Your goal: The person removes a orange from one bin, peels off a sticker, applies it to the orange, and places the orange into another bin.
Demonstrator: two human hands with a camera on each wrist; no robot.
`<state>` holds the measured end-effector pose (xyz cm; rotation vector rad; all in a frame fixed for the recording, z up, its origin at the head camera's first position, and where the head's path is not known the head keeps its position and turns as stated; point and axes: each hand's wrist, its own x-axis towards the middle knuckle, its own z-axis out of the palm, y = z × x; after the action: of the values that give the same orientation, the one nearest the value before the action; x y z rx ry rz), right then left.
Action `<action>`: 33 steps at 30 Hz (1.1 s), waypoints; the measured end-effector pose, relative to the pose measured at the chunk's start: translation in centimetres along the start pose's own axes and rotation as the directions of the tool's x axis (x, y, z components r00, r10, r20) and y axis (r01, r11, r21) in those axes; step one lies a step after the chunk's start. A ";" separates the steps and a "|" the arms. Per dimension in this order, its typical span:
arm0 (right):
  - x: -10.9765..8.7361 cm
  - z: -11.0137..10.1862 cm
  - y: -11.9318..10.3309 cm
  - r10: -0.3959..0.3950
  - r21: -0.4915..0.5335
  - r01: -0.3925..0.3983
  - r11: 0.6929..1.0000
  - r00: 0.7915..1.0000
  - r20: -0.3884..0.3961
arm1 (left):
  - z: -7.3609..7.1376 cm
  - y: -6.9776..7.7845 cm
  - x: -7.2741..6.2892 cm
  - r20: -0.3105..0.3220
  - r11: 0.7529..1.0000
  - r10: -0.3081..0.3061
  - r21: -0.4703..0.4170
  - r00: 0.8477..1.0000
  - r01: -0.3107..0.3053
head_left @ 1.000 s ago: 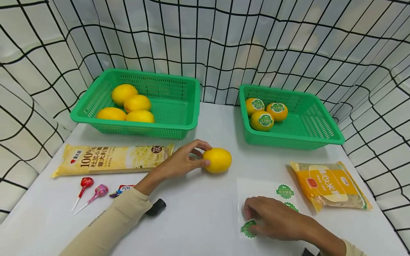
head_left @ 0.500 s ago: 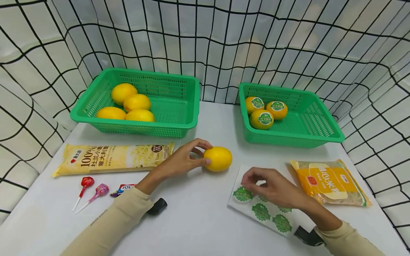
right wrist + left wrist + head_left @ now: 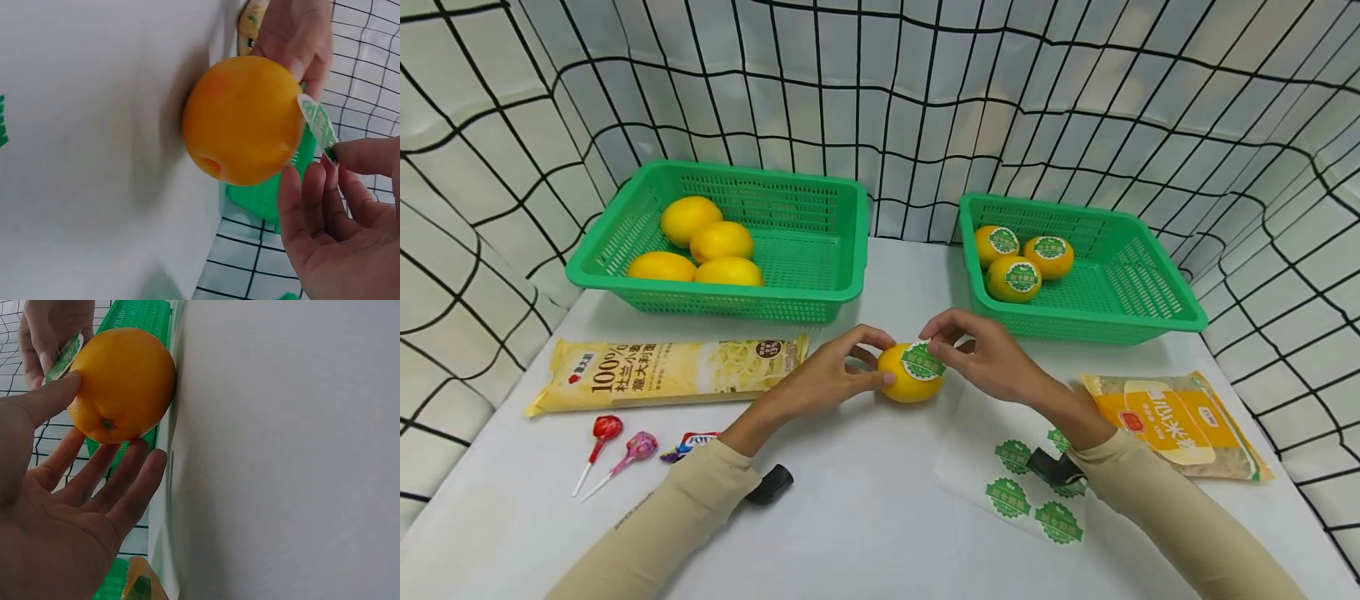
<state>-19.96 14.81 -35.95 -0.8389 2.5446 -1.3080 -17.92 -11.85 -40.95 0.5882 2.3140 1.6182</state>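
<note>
A yellow-orange orange [image 3: 904, 382] sits on the white table in the middle of the head view. My left hand [image 3: 833, 377] holds its left side between thumb and fingertips. From the right, my right hand [image 3: 992, 357] pinches a green and white round sticker [image 3: 922, 360] against the fruit's top. In the right wrist view the sticker [image 3: 320, 125] meets the orange [image 3: 244, 122] along one edge, its other edge between thumb and finger. A backing sheet [image 3: 958, 467] with several green stickers lies below my right forearm.
The left green basket [image 3: 752, 304] holds several plain oranges; the right basket [image 3: 1075, 329] holds three stickered ones. A pasta bag [image 3: 662, 371], two lollipops [image 3: 607, 428] and a small wrapped candy [image 3: 688, 446] lie left, a yellow grain bag [image 3: 1180, 425] right. Black netting [image 3: 910, 108] surrounds the table.
My right hand has peeled a sticker off the sheet and carried it up and left to the orange. The sheet shifted and turned. My left hand stays on the orange.
</note>
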 end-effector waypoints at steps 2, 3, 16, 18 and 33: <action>0.5 0.4 0.2 -0.022 -0.020 0.022 1.000 1.000 -0.005 | 0.0 0.0 0.0 0.001 1.000 -0.004 0.000 1.000 0.004; 0.7 0.6 0.3 -0.033 -0.033 0.033 0.999 0.999 -0.009 | 0.0 0.0 -0.1 0.002 1.000 -0.006 -0.001 1.000 0.006; 0.1 1.6 1.3 -0.107 -0.144 0.098 0.985 0.993 -0.057 | 0.0 -0.1 0.0 0.003 1.000 -0.014 -0.012 1.000 0.014; -0.2 1.7 1.5 -0.117 -0.156 0.107 0.982 0.992 -0.056 | 0.0 -0.1 0.0 0.003 1.000 -0.011 -0.014 1.000 0.011; -1.4 2.7 2.8 0.011 -0.002 -0.011 1.000 0.997 -0.073 | 1.4 0.6 0.1 -0.135 0.998 0.059 0.016 0.989 -0.057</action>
<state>-18.93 14.99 -39.95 -0.7903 2.6031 -1.3561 -17.36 -10.48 -40.88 0.5705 2.4258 1.7210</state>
